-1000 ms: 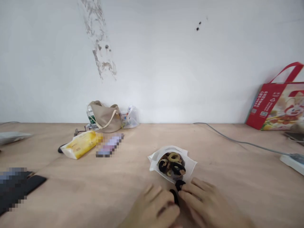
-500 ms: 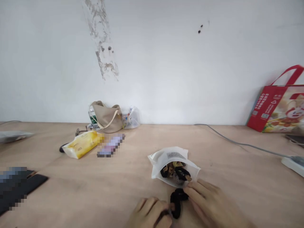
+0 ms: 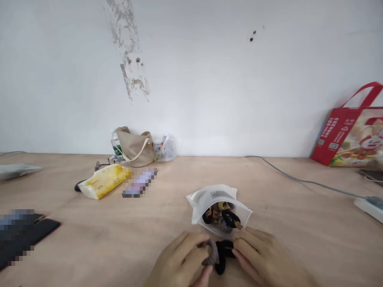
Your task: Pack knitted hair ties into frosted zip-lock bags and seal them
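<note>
Between the fingers of my left hand [image 3: 182,259] is a grey fabric hair tie [image 3: 212,254], held just above the table. My right hand [image 3: 261,253] pinches the edge of a black hair tie [image 3: 225,248]. Another black loop [image 3: 220,265] lies against it, and I cannot tell exactly where one ends and the other begins. Just beyond both hands a white pouch [image 3: 199,205] lies with its mouth open toward me. Several black, brown, yellowish and grey hair ties [image 3: 223,215] show inside it.
A yellow tissue pack [image 3: 104,181] and a phone [image 3: 140,182] lie to the left, before a beige handbag [image 3: 136,147] and a clear plastic bag [image 3: 167,147]. Dark devices [image 3: 38,239] sit at the near left. A grey cable [image 3: 302,179] reaches a power strip [image 3: 368,209]; a red bag [image 3: 338,135] stands right.
The white pouch's upper side has sagged and its mouth now faces me more. A grey hair tie has appeared in my left hand. My right hand stays by the black ones.
</note>
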`<action>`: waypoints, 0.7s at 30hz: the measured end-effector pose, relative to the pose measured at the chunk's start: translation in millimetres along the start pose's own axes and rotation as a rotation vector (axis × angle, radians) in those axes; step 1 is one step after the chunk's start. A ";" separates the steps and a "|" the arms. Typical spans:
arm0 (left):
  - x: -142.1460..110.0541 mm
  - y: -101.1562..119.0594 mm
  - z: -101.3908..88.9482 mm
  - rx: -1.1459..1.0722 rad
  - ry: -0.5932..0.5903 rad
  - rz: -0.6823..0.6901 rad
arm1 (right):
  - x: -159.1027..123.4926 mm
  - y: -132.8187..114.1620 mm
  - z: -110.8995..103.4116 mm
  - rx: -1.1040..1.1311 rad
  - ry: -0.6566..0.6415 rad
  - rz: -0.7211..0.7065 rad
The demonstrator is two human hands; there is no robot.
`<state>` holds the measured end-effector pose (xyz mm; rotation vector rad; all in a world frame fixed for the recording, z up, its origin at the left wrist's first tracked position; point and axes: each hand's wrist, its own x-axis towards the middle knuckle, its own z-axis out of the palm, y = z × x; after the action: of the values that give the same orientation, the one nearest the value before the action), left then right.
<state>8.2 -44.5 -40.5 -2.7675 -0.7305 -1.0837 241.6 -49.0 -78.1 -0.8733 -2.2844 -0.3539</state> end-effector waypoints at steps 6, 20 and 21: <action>36.7 -20.4 15.5 0.313 0.122 0.102 | -0.3 -0.9 -4.6 -0.025 0.091 0.002; -2.6 -6.7 39.7 0.298 -0.038 0.147 | 39.5 31.1 4.2 -0.283 0.223 0.048; -6.0 -7.3 42.8 0.307 -0.059 0.132 | 39.6 32.3 5.3 -0.292 0.213 0.058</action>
<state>27.5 -30.2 -77.1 -2.5526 -0.6472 -0.7937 238.6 -3.1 -55.2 -0.9911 -2.0363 -0.7320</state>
